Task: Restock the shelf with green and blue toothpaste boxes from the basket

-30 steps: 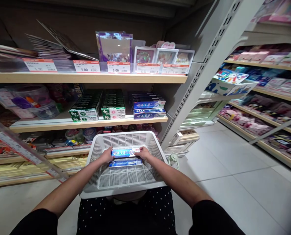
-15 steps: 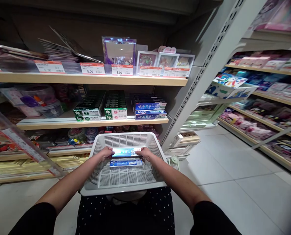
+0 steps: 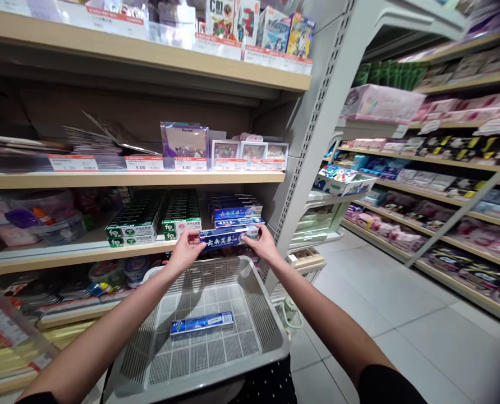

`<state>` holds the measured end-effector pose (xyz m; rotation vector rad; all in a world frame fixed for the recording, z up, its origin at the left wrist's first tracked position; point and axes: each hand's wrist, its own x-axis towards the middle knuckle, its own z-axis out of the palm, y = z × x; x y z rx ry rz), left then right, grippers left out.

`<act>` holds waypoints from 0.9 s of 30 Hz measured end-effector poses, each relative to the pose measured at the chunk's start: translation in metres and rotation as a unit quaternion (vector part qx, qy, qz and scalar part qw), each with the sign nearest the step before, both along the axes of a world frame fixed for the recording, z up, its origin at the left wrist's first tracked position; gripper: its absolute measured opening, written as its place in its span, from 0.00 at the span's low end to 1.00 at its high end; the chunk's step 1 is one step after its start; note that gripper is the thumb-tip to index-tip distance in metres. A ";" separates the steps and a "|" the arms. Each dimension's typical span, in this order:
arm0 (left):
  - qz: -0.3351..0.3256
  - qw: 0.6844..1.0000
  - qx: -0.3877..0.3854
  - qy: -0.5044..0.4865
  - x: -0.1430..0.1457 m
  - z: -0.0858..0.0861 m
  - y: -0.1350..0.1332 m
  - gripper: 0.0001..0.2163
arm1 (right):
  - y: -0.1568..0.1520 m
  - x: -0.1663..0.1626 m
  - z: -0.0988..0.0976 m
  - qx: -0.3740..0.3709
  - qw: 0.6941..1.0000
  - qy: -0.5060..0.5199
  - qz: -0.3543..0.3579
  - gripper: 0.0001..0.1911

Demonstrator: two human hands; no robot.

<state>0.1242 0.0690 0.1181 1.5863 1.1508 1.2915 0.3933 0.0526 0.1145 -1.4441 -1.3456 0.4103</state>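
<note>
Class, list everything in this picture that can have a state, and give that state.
Held box: held up, gripped at both ends
Left hand: closed on its left end
Right hand: closed on its right end
Basket: open-topped
Box in basket: lying flat
Green-and-white boxes: stacked
Blue shelf boxes: stacked, partly hidden

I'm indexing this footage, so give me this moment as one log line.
left hand: grips left end of held box | right hand: grips its right end | basket: second blue box lying inside
</note>
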 end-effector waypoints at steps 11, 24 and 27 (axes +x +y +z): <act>0.070 0.982 0.137 0.107 0.076 0.020 0.053 0.14 | 0.054 0.049 0.030 0.005 0.985 -0.151 -0.080 0.34; 0.131 0.931 0.134 0.312 0.089 0.021 0.067 0.15 | 0.077 0.050 0.033 -0.009 0.984 -0.161 -0.072 0.27; 0.139 0.921 0.130 0.339 0.091 0.022 0.069 0.15 | 0.082 0.051 0.031 -0.002 0.985 -0.160 -0.066 0.28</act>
